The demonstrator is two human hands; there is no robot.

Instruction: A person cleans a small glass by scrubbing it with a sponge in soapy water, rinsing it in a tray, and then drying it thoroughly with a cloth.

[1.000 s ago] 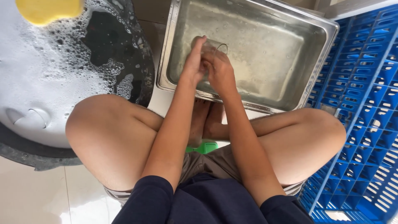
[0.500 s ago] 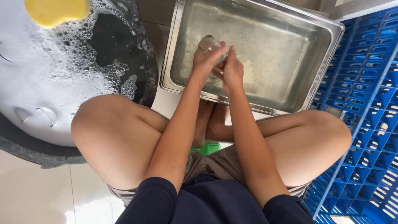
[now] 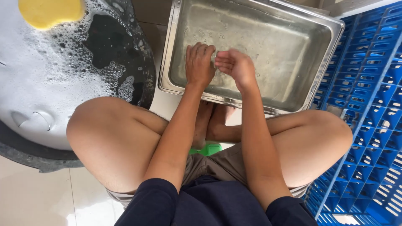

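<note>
Steel rectangular pan [image 3: 293,46] holds shallow water. Left hand [image 3: 199,63], fingers curled and pressed together, grips a small clear glass [image 3: 214,60], mostly hidden. Right hand [image 3: 235,65], fingers curled, touches it. Yellow sponge [image 3: 50,12] floats in a foamy black tub [image 3: 138,62].

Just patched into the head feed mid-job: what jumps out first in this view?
Both hands meet over the water in a steel tray at top centre: the left hand grips a small clear glass, mostly hidden, with the right hand against it. To the left is a dark basin full of white suds with a yellow sponge floating at its far edge. A blue plastic crate fills the right side.
</note>
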